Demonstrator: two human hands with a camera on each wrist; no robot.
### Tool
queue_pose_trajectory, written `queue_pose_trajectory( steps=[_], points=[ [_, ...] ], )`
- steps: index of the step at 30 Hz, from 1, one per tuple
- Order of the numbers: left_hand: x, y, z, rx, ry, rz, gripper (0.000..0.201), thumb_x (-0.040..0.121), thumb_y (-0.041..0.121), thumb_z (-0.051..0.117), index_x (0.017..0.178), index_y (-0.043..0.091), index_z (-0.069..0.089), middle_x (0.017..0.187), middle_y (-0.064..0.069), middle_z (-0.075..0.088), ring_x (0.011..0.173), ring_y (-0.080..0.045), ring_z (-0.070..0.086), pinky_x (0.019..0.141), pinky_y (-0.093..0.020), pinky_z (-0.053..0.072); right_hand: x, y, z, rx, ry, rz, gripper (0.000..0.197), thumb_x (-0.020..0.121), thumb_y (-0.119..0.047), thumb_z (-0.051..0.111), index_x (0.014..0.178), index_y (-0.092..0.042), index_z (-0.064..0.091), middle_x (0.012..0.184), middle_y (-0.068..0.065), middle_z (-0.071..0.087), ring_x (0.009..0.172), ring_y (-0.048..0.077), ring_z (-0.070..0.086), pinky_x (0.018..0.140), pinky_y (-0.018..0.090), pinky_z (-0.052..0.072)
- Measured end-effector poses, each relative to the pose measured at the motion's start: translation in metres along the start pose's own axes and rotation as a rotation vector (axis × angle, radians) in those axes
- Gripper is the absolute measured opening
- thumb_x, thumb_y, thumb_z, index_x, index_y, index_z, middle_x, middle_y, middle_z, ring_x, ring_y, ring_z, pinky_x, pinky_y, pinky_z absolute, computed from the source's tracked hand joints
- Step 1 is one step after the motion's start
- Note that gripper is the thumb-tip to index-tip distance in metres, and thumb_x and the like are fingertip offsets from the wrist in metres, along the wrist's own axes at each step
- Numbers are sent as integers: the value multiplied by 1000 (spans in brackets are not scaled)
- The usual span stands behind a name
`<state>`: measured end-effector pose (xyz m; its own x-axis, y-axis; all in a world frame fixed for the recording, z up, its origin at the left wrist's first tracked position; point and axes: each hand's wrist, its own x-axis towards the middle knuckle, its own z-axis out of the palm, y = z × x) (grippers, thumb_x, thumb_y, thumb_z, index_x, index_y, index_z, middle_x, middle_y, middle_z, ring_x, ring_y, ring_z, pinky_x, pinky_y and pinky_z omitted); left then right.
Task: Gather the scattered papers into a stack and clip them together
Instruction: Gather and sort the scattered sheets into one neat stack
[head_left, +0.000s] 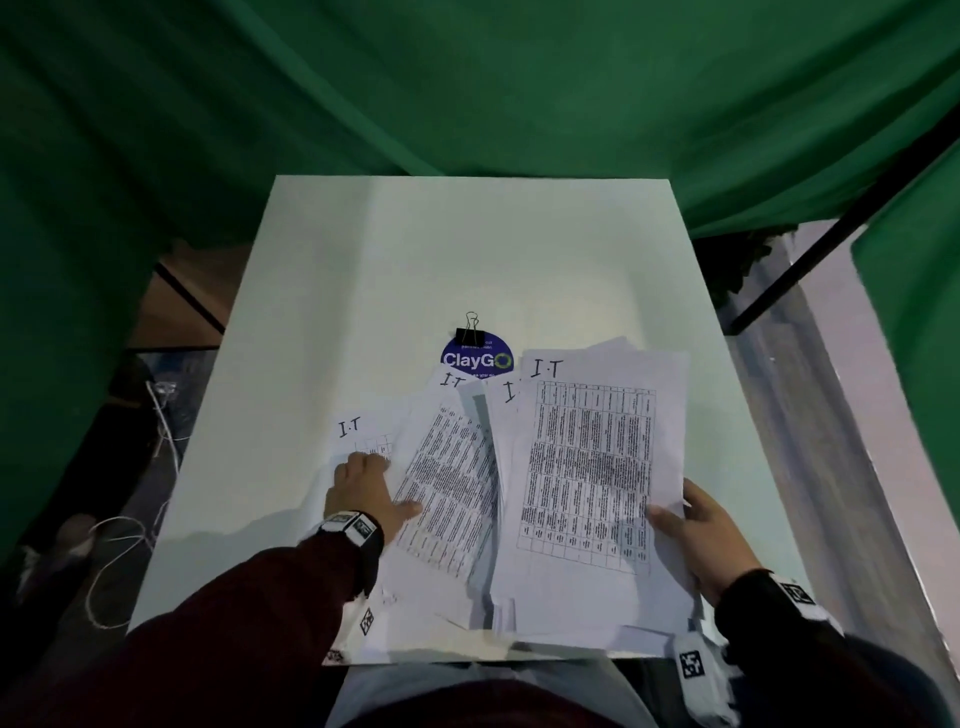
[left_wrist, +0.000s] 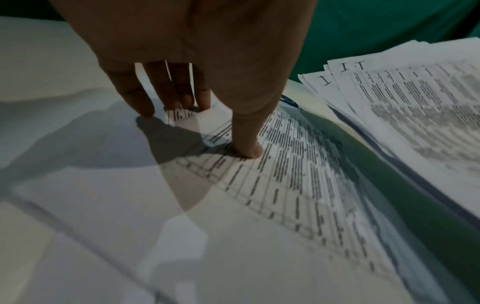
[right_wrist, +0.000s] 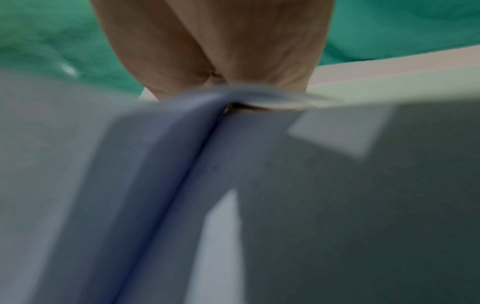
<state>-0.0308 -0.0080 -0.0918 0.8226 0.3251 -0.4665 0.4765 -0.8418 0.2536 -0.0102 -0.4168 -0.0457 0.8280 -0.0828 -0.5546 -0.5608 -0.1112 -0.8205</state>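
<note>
Printed sheets marked "I.T" lie fanned over the near half of the white table (head_left: 415, 249). My right hand (head_left: 691, 519) grips the biggest stack of papers (head_left: 592, 467) at its lower right edge, thumb on top; the right wrist view shows only the hand (right_wrist: 215, 51) and the stack's blurred underside (right_wrist: 337, 185). My left hand (head_left: 363, 483) presses down on loose sheets (head_left: 447, 483), fingertips on a small sheet (head_left: 363, 431). In the left wrist view its thumb (left_wrist: 249, 148) pins a printed sheet (left_wrist: 285, 174), with the held stack (left_wrist: 415, 102) at the right. A black binder clip (head_left: 470, 332) sits beyond the papers.
The clip rests on a round blue "ClayGo" sticker (head_left: 477, 358) stuck to the table. Green cloth (head_left: 467, 78) hangs behind and at both sides. A black pole (head_left: 831, 223) slants at the right. White cords (head_left: 130, 545) lie on the floor at the left.
</note>
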Motion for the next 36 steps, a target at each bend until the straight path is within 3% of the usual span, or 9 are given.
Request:
queue_pose_trajectory(
  steps=[7, 11, 17, 20, 24, 27, 32, 34, 36],
  points=[
    [5, -3, -16, -343, -111, -133, 84, 88, 28, 75, 156, 18, 27, 143, -14, 55, 121, -34, 58, 98, -34, 45, -1, -20, 34, -8, -47, -28, 32, 95, 8, 61, 114, -15, 70, 101, 1, 82, 82, 12, 77, 80, 30, 59],
    [-6, -9, -47, -581, -61, -90, 42, 93, 39, 67, 128, 17, 62, 125, -8, 69, 111, -29, 64, 100, -40, 50, 0, -21, 33, -18, -22, -32, 33, 95, 6, 62, 118, -16, 69, 107, 5, 80, 93, 21, 74, 84, 34, 54],
    [-59, 0, -130, -1193, 130, 37, 18, 93, 32, 70, 109, 24, 69, 102, 6, 76, 93, -6, 73, 83, -27, 57, -2, -21, 39, 64, -15, 3, 31, 95, 9, 59, 115, -13, 68, 116, 17, 77, 97, 33, 71, 100, 50, 52],
    [-74, 7, -133, -1432, 9, 66, 36, 89, 27, 75, 123, 15, 68, 118, -8, 75, 112, -26, 71, 98, -45, 53, 2, -22, 55, 90, -38, 6, 36, 95, 10, 57, 121, -12, 66, 118, 17, 76, 91, 29, 74, 92, 46, 57],
    [-88, 27, -108, -1405, -179, 59, 38, 89, 26, 76, 125, 16, 68, 121, -9, 74, 115, -27, 69, 105, -51, 49, 4, -38, 86, 96, -148, -20, 39, 96, 9, 57, 130, -10, 64, 117, 14, 77, 92, 25, 78, 77, 38, 62],
    [-86, 41, -84, -1108, -35, 23, 27, 85, 36, 80, 108, 25, 71, 116, -2, 73, 104, -16, 71, 99, -43, 54, -2, -57, 103, 69, -249, -28, 37, 97, 3, 58, 127, -17, 66, 113, 11, 79, 99, 31, 78, 82, 44, 62],
    [-64, 35, -54, -1046, -71, -116, 75, 75, 50, 84, 130, 33, 36, 121, 5, 61, 111, -15, 61, 94, -30, 48, -13, -76, 118, 28, -357, -2, 50, 99, 9, 46, 133, -23, 65, 118, 11, 78, 104, 31, 76, 83, 45, 63],
    [-57, 28, -46, -1108, -177, -110, 79, 70, 56, 85, 134, 28, 46, 118, 6, 71, 109, -14, 67, 99, -34, 51, -17, -79, 119, 49, -374, 20, 46, 101, 7, 45, 129, -22, 65, 115, 9, 79, 97, 23, 78, 68, 31, 63],
    [-55, 25, -43, -1094, -180, -30, 56, 78, 50, 81, 127, 30, 62, 115, 10, 75, 111, -11, 69, 104, -38, 50, -18, -78, 122, 68, -366, 41, 30, 106, -15, 49, 132, -18, 63, 121, 9, 77, 104, 22, 77, 79, 33, 62]
  ],
)
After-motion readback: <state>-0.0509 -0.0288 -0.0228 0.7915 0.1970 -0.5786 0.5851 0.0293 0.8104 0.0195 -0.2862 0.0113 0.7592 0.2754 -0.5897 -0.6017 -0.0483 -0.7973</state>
